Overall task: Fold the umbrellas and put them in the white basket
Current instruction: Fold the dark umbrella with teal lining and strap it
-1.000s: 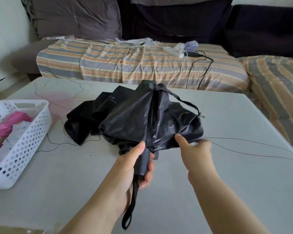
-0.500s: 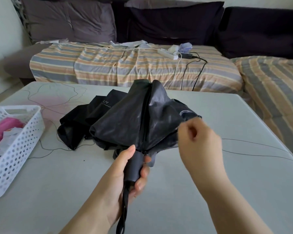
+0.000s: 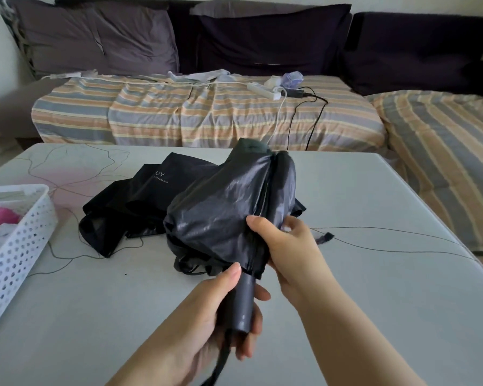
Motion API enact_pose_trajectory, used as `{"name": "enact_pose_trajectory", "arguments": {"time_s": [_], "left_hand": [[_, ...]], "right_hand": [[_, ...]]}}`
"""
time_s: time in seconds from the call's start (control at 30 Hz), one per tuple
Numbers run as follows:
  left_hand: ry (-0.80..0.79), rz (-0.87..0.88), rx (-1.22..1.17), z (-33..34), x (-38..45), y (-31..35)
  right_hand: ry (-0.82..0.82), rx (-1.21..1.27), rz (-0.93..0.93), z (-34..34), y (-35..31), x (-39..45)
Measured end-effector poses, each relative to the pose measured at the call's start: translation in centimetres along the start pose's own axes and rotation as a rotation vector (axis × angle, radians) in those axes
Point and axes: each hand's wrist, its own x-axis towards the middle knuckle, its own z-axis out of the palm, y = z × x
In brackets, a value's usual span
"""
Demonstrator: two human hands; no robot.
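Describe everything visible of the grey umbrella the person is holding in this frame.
The grey umbrella is collapsed but not yet wrapped: its shiny, slightly crinkled dark grey canopy bunches loosely around the shaft, tip pointing away toward the sofa. A smooth grey cylindrical handle sticks out toward the camera, a dark wrist strap hanging below it. The left hand grips the handle; the right hand clasps the canopy folds near their lower edge. It is held over the white table, in front of a second black umbrella lying there.
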Motion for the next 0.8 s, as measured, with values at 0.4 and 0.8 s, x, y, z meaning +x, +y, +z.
{"name": "enact_pose_trajectory", "arguments": {"time_s": [0.4,0.8], "left_hand": [[0.651,0.317,0.689,1.7,-0.4,-1.4],[0.651,0.327,0.241,-0.4,1.2,-0.8]], "right_hand": [[0.338,-0.455,-0.245,3.1,2.3,-1.1],[0.202,-0.485,-0.176,-0.1,2.9,0.3]]}}
